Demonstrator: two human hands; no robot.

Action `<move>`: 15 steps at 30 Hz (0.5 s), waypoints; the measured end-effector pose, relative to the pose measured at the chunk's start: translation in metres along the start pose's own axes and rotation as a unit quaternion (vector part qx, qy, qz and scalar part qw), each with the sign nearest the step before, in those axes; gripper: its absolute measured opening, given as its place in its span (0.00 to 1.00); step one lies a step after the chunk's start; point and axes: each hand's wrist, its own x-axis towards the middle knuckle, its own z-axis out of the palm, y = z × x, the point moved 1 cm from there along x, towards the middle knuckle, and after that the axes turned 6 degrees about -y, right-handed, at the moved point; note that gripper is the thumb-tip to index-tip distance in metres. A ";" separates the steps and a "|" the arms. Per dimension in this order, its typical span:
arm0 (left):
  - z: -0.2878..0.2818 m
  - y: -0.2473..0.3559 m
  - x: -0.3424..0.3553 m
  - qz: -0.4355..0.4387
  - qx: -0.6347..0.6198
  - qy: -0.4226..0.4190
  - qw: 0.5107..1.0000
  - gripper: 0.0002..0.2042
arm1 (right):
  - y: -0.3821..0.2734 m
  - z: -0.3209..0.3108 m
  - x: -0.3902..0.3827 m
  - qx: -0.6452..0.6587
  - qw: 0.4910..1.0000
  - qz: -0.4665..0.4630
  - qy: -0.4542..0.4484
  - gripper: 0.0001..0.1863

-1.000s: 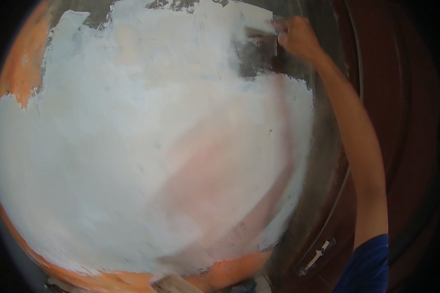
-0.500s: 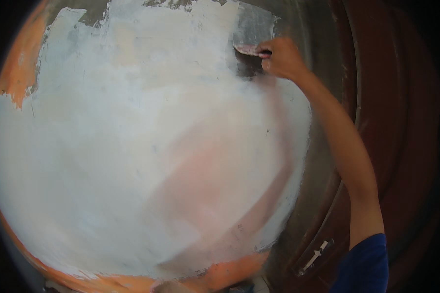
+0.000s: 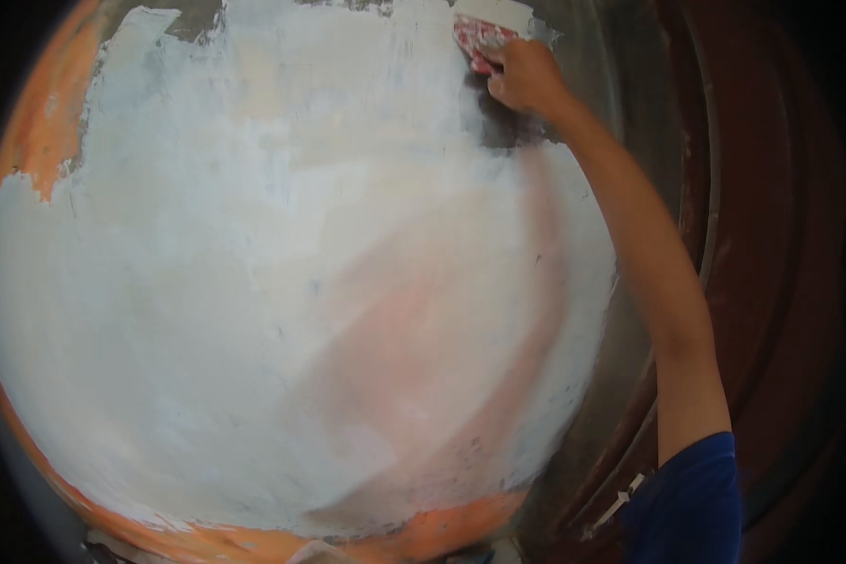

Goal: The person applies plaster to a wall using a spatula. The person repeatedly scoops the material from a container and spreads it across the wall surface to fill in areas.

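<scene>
My right hand is closed round a putty knife near the top right of a large panel. White filler and red-pink smears cover the knife, whose broad blade lies against the panel at the edge of the white coat. Spread over most of the panel is a white filler coat. Just below the knife, a dark bare patch shows beside the coat. My right arm reaches up from the lower right in a blue sleeve. I do not see my left hand.
Orange paint shows along the panel's left and lower edges. To the right run a grey-brown strip and a dark red door-like surface with a pale metal latch. A pale shape at the bottom edge is unclear.
My right hand has moved up with the putty knife, from beside the dark patch to above it. White filler now covers the grey area above that patch less visibly behind the blade.
</scene>
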 end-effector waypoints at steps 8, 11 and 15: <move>0.014 0.005 -0.005 0.016 0.086 0.049 0.995 0.27 | -0.008 -0.016 -0.079 0.190 0.976 -0.078 -0.069 0.21; 0.017 0.006 0.001 0.023 0.061 0.054 0.996 0.29 | 0.025 -0.043 -0.045 0.066 0.995 -0.058 0.054 0.18; 0.042 -0.006 -0.017 -0.151 -0.476 -0.182 0.847 0.30 | 0.044 -0.066 0.055 0.055 0.992 0.049 0.107 0.12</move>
